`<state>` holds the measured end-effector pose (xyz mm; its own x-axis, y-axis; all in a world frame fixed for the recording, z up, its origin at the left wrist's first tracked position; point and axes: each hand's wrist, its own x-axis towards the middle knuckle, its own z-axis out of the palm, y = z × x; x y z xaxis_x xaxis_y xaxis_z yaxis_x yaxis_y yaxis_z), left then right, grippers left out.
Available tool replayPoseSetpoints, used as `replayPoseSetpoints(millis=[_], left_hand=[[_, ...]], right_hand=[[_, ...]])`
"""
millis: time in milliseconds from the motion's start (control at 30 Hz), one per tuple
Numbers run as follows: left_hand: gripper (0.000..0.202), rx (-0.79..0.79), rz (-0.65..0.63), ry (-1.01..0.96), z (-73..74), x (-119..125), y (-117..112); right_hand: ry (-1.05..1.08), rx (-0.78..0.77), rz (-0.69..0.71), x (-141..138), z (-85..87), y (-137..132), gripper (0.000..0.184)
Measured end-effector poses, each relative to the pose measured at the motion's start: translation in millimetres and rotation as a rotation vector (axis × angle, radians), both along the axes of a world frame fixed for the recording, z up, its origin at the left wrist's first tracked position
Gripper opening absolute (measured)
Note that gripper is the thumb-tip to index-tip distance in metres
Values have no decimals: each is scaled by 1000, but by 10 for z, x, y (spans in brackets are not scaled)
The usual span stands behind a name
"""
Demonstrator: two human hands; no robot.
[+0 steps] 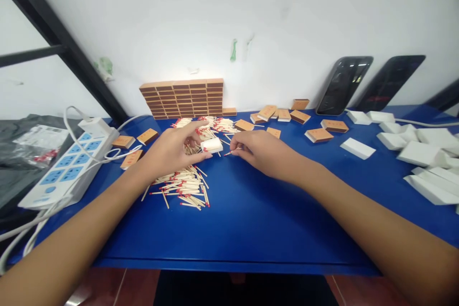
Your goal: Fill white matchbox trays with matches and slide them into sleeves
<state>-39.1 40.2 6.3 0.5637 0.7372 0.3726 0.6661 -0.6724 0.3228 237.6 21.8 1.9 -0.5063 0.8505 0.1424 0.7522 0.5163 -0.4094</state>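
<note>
My left hand (168, 149) holds a small white matchbox tray (212, 146) between thumb and fingers, tilted over the blue table. Matches seem to lie in the tray, though how many I cannot make out. Just to its right, my right hand (263, 150) pinches a match (228, 153) between thumb and forefinger, its red tip pointing towards the tray. Below and behind my left hand spreads a pile of loose red-tipped matches (182, 184), partly hidden by that hand.
A stacked block of matchboxes (182, 100) stands against the wall. Loose matchboxes (319, 135) lie along the back. White empty trays (423, 153) heap up at the right, near two leaning phones (344, 86). A power strip (71, 165) with cables sits at the left.
</note>
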Motion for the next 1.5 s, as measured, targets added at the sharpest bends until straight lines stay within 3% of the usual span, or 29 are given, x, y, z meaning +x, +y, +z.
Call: replayPoseSetpoints(millis=[200, 367, 700, 900, 1100, 1500], left_hand=[[79, -54, -24, -5, -10, 13, -9], [81, -9, -39, 3, -19, 25, 0], [78, -5, -8, 7, -7, 4, -1], [76, -23, -38, 13, -6, 36, -12], [74, 32, -20, 0, 20, 7, 4], [74, 23, -13, 8, 17, 66, -48]], right_hand=[[34, 71, 23, 8, -4, 9, 7], [-13, 122, 31, 8, 4, -27, 11], [42, 72, -26, -12, 110, -44, 9], [-44, 5, 4, 18, 12, -18, 12], [25, -35, 26, 22, -33, -12, 15], [-11, -57, -47, 28, -95, 27, 13]])
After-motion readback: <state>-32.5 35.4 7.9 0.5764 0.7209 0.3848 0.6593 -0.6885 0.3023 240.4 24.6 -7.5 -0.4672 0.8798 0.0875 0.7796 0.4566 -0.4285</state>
